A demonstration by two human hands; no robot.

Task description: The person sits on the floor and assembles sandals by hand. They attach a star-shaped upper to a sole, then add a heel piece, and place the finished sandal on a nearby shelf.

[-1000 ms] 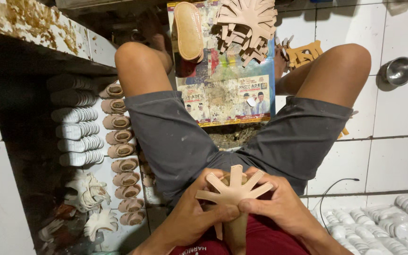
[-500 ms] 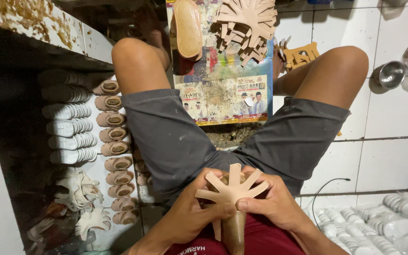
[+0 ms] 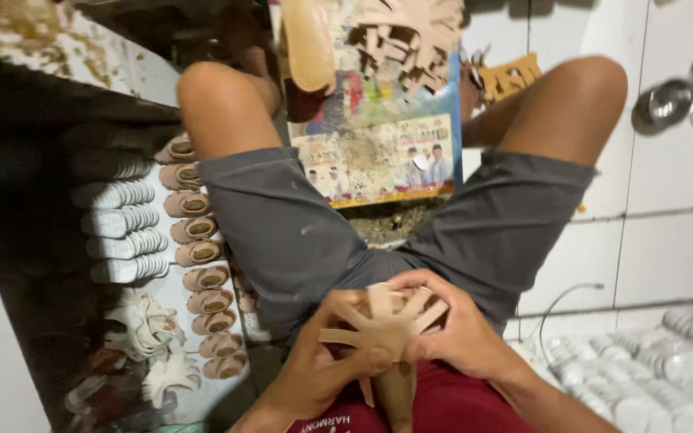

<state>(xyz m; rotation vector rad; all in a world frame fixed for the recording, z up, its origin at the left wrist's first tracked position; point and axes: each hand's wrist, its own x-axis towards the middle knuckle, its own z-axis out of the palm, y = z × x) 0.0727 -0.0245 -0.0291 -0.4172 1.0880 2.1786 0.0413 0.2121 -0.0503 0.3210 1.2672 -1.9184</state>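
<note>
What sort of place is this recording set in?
Probably a small home workshop for making footwear, worked seated on a white tiled floor. Both hands hold a tan strappy cut-out piece; rows of tan finished sandal uppers and stacked white soles line the floor on the person's left side.

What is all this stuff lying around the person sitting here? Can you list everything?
Strappy cut-out piece: one, tan, held in the lap by both hands.
Strappy cut-outs pile: several, tan, top centre on the poster.
Sole: one, tan, top centre.
Printed poster: one, multicoloured, on the floor between the knees.
Rolled brown pieces: about ten, in a column left of the thigh.
White stacks: several rows, far left.
White stacks at lower right: many.
Metal bowl: one, silver, right.
Left hand: grip on the cut-out.
Right hand: grip on the cut-out.
</note>
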